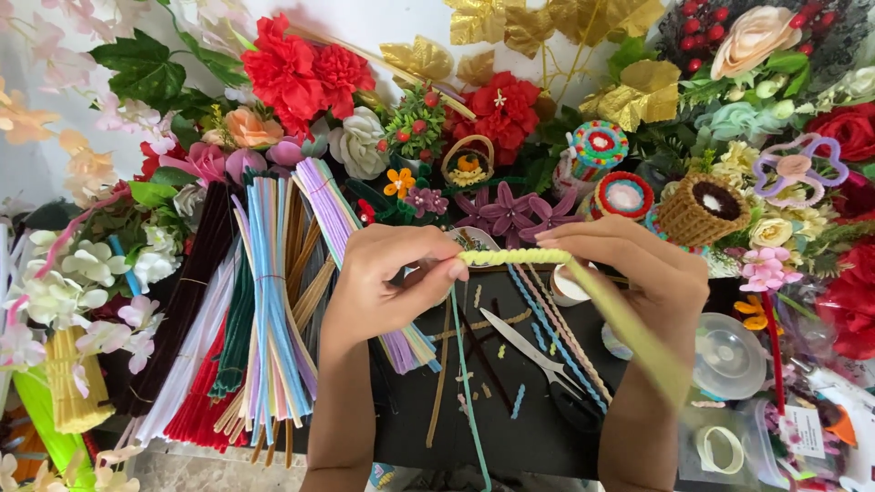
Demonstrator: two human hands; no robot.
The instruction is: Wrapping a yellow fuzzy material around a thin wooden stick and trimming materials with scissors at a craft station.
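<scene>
While both hands pinch it, the yellow-green coiled pipe cleaner (515, 257) lies level, long axis L-to-R, betw. the fingers.
L hand (387, 282) fingers shut on its L end; R hand (629, 264) fingers closed over the R end, where a thick yellow-green stem (629, 328) slants down toward the wrist. Scissors (533, 355) lie on the tabletop (529, 428) just below, nearer R hand.

Yellow pipe cleaner (519, 257) looked fuzzy, matt, w/ a coiled, ribbed surface. Pipe cleaner bundles (264, 301) at table's left edge: same soft chenille nap. Scissors (533, 351) had smooth shiny metal blades. Tabletop (510, 428) was matt black. Basket (700, 211) rough, woven. Gold leaves (629, 96) glossy, foil-like. Round plastic container (729, 357) clear, smooth.
</scene>
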